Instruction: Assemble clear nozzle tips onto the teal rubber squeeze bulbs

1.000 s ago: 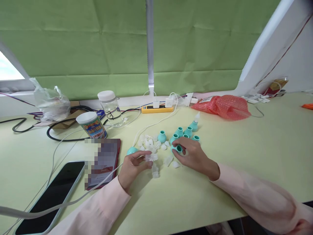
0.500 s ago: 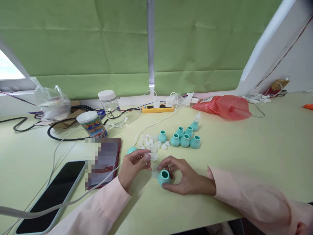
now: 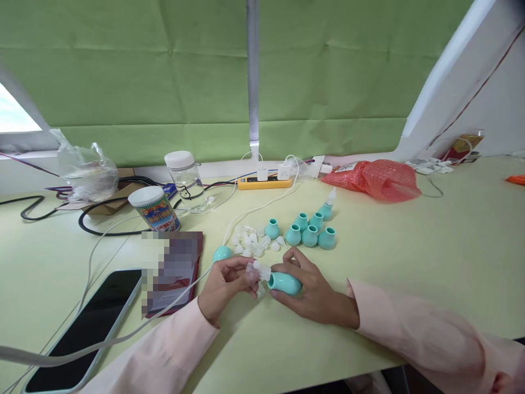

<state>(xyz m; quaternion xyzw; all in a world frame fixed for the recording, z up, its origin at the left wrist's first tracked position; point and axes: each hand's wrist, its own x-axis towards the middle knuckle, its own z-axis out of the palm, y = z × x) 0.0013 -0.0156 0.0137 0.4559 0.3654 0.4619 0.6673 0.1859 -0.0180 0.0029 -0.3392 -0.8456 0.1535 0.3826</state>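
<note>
My right hand [image 3: 308, 289] is closed around a teal rubber bulb [image 3: 286, 283], tipped on its side with its mouth facing left. Between the fingertips of my left hand [image 3: 227, 284] is a clear plastic nozzle [image 3: 259, 272], whose right end is right at the bulb's mouth. Whether it has entered the opening I cannot tell. Just beyond lies a loose pile of small clear and white plastic pieces [image 3: 253, 241], with a teal bulb [image 3: 272, 229] upright beside it. Further right stands a cluster of several teal bulbs [image 3: 310, 235]; the rearmost bulb [image 3: 326, 210] carries a clear tip.
A large phone [image 3: 88, 328] and a dark red-edged device [image 3: 176, 279] lie to the left, a white cable [image 3: 143, 328] crossing them. Behind are a printed canister [image 3: 155, 210], a clear jar [image 3: 187, 183], a yellow power strip [image 3: 264, 183] and red bubble wrap [image 3: 379, 179].
My right hand has picked up the bulb and turned it from upright onto its side. The nozzle in my left hand and the bulb's mouth have come together.
</note>
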